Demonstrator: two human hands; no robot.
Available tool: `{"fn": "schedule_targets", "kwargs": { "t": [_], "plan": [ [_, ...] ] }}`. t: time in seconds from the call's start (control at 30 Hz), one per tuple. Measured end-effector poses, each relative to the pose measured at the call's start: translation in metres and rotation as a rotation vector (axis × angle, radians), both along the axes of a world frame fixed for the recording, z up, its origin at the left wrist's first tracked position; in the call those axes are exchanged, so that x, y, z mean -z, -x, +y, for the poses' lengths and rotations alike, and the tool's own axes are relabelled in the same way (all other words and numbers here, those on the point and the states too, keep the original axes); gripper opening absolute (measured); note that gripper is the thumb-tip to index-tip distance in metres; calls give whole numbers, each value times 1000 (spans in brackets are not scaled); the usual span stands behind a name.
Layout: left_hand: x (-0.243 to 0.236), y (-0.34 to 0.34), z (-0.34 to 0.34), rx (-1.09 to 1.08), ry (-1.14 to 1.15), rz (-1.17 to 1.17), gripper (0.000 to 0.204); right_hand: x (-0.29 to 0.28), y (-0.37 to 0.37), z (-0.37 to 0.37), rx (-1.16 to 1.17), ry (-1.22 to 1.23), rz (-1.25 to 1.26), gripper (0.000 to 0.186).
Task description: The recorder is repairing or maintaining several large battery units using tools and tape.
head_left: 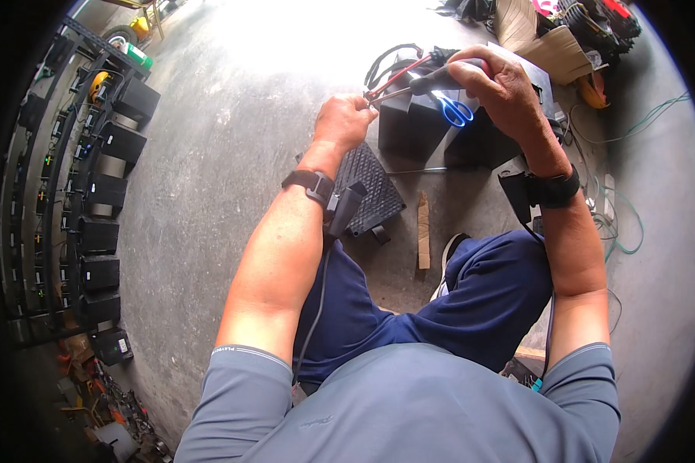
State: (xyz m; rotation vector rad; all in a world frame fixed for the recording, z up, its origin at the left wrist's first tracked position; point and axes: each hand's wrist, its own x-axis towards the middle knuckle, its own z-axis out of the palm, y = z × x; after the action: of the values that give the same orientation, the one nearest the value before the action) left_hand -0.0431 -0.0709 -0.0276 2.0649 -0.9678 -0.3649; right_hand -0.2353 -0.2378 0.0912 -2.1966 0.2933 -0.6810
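My left hand (343, 121) is closed in a pinch around the end of a red wire (400, 76), with dark leads beside it. My right hand (504, 85) is wrapped round a black-handled tool with a thin metal shaft (394, 95); whether it is a screwdriver or a soldering iron I cannot tell. The shaft's tip meets the wire end at my left fingertips. Below the tool lie blue-handled scissors (457, 113), against a black box (411, 135). A looped black cable (378, 63) rises behind the wire. The exact contact point is too small to make out.
Between my left arm and the boxes lies a black textured panel (374, 189). Close to my feet is a cardboard strip (423, 235). A rack of black boxes (100, 231) lines the left side. Green cable (637, 224) and an opened carton (552, 54) are on the right.
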Motion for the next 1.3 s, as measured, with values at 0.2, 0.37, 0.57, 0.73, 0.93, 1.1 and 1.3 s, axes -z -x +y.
{"fn": "schedule_targets", "kwargs": {
  "t": [0.2, 0.37, 0.57, 0.73, 0.93, 1.1, 1.3],
  "plan": [
    [-7, 5, 0, -15, -95, -160, 22, -9, 3, 3, 10, -15, 105, 32],
    [-11, 9, 0, 41, -188, -351, 21, -8, 3, 4, 48, -3, 116, 35],
    [-8, 6, 3, 98, -117, -377, 20, -4, 2, 2, 30, 16, 45, 36],
    [-11, 4, 0, 135, -100, -436, 19, -12, 2, 3, 83, 44, 75, 40],
    [-11, 6, 5, 140, -64, -373, 16, -10, 1, 1, 121, -95, 80, 43],
    [-13, 4, 6, 117, -69, -384, 16, -2, 0, 2, 114, -293, 96, 33],
    [-8, 4, 1, 217, -51, -315, 19, -5, -2, 1, -9, -219, 115, 33]
  ]
}}
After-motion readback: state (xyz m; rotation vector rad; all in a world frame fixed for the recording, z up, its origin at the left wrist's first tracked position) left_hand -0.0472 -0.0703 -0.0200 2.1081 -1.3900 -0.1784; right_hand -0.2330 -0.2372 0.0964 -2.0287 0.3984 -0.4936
